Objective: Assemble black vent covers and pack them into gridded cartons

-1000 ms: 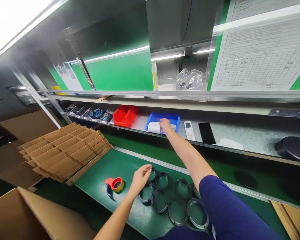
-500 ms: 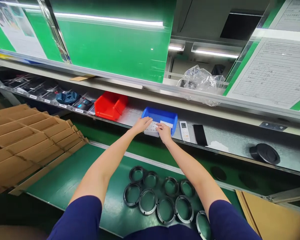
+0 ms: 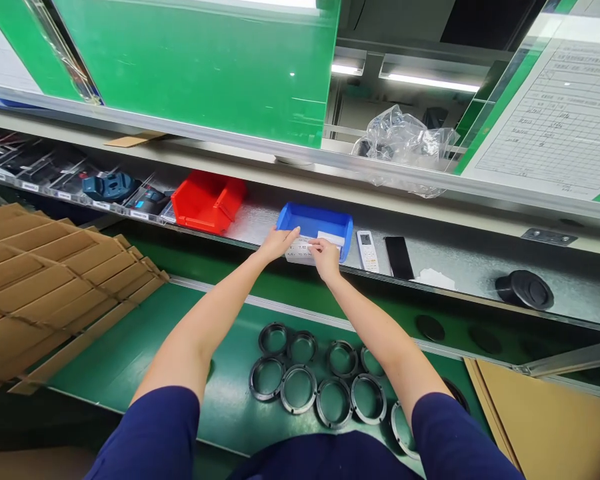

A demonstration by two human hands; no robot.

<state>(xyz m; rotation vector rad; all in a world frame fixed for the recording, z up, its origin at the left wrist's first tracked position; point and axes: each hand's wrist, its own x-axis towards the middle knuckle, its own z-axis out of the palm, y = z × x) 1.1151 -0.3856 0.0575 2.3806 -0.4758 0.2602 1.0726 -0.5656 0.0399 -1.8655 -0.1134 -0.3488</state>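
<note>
A blue bin [image 3: 313, 219] stands on the metal shelf, with a white printed label [image 3: 300, 249] across its front. My left hand [image 3: 279, 244] rests at the label's left end, fingers extended and apart. At the label's right part my right hand [image 3: 325, 257] has its fingers pinched together; what they grip is too small to make out. Another white paper piece [image 3: 331, 237] lies inside the bin, behind my right hand.
Left of the bin is a red bin [image 3: 207, 200]; right of it are a white remote [image 3: 367, 251], a phone [image 3: 399, 258] and a black round part [image 3: 525, 290]. Several black rings [image 3: 299, 389] lie on the green bench [image 3: 230, 400]. Cardboard [image 3: 60, 287] is stacked left.
The view has shifted slightly. My right hand has moved a little off the label, so more of its print shows; my left hand remains at its left end.
</note>
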